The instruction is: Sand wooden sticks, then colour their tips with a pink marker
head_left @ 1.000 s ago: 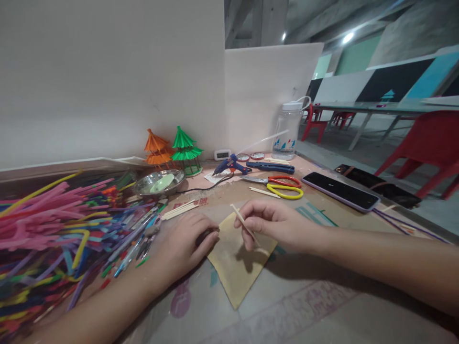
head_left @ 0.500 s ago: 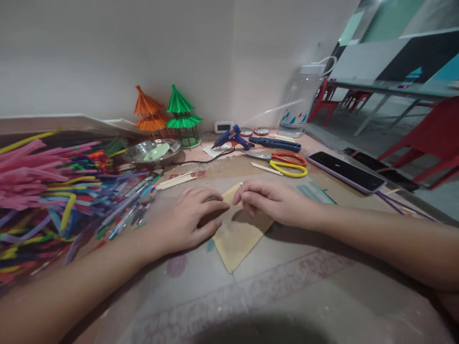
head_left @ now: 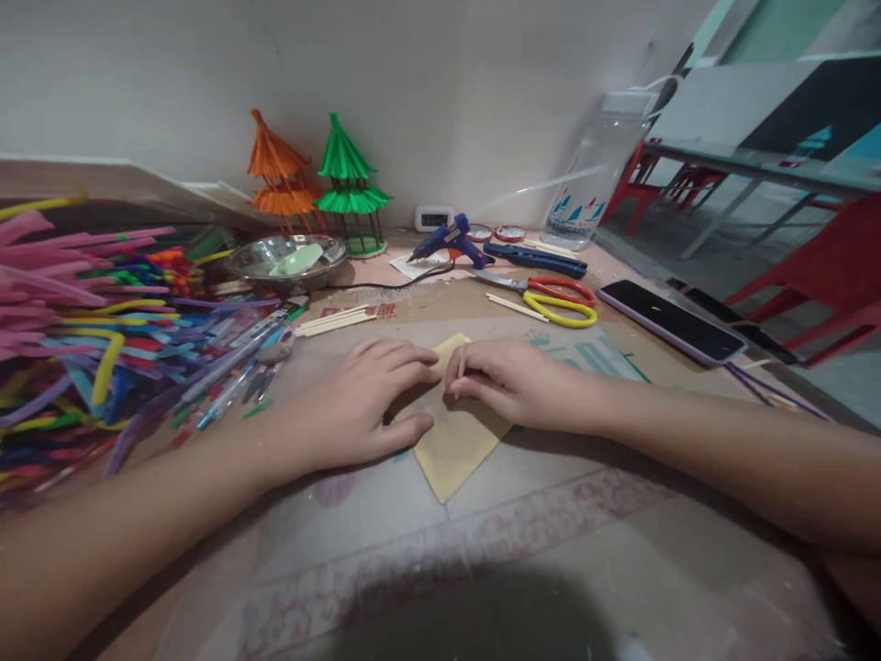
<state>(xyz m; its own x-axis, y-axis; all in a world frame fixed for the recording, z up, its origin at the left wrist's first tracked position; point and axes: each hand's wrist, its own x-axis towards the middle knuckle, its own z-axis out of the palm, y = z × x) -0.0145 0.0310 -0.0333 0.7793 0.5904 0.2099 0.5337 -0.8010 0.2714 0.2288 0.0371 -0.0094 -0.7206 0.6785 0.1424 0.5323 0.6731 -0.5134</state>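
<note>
Nearest, a plastic-covered tabletop is seen, with a yellow sheet laid flat on it, one corner pointed toward the wearer. The sheet's left side is covered by the fingertips of the left hand; its fingers are spread somewhat apart, and nothing is seen clasped in that grip. Over the sheet's upper right side, a thin pale stick is held by the right hand, its grip clamped on the stick between thumb and fingers. The stick's lower end is hidden by the fingers.

The stick is judged to be very light, stiff and easily snapped, best pinched lightly around its middle. The sheet is judged to be thin and light, likely to slide unless pressed near its edges.

Beyond the hands, loose sticks are laid at the left and a smaller pair at the right, beside scissors. A phone is placed farther right; at the left, fuzzy stems are heaped. Farther back, a metal bowl, a blue glue gun and a water bottle are set out. Behind the bowl, an orange tower and a green tower are stood near the wall.
</note>
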